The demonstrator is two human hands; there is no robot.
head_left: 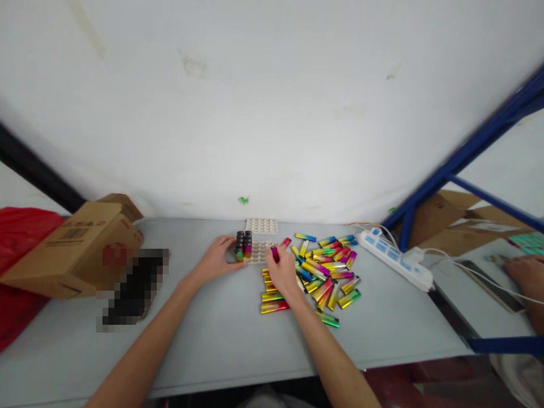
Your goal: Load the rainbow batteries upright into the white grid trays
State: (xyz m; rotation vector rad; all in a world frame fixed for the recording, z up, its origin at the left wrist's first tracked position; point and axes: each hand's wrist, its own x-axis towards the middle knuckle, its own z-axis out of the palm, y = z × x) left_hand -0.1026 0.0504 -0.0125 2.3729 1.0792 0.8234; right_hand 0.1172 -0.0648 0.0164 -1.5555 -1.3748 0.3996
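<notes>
Bench point(221, 340) is light grey, plain top from here. White cell tray point(261, 226) near the middle of its back edge, second tray point(260, 253) just in front. Right of centre: loose heap of shiny coloured lighters point(317, 268), rough column of more lighters point(272, 307) lying along its left side. Power strip point(393, 258) slants along the right edge. Left end: cardboard box point(76, 249), red plastic point(25, 221) beside it, dark blurred-out object point(136, 289) toward the middle.

Lighters point(243, 247) stand in a pale tray point(260, 253), others point(317, 267) lie loose.
</notes>
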